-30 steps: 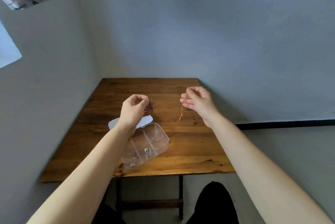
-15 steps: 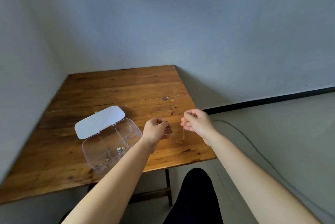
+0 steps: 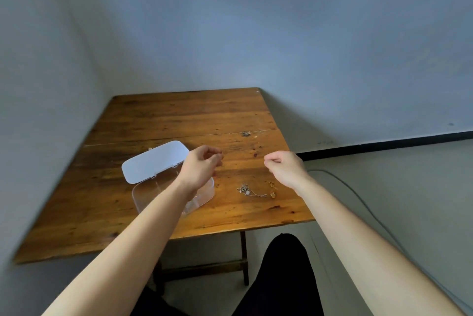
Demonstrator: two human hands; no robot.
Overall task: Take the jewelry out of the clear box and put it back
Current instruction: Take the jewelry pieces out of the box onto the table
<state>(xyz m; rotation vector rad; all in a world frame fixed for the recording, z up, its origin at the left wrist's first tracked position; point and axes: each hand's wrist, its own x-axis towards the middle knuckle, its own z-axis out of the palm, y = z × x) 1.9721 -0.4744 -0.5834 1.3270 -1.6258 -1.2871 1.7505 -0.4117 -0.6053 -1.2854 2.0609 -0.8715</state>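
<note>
Worn wooden table (image 3: 179,121) (scratched) fills a corner of pale-blue walls (image 3: 281,34).

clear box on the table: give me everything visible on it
The clear box is a see-through plastic case with rounded corners, standing open on the wooden table near its front edge. Its pale, opaque-looking lid is swung back flat behind it, small tabs showing along the hinge side. The left hand and forearm pass over it and hide most of the inside, so contents cannot be told. The loose jewelry lies apart on its right.
</note>
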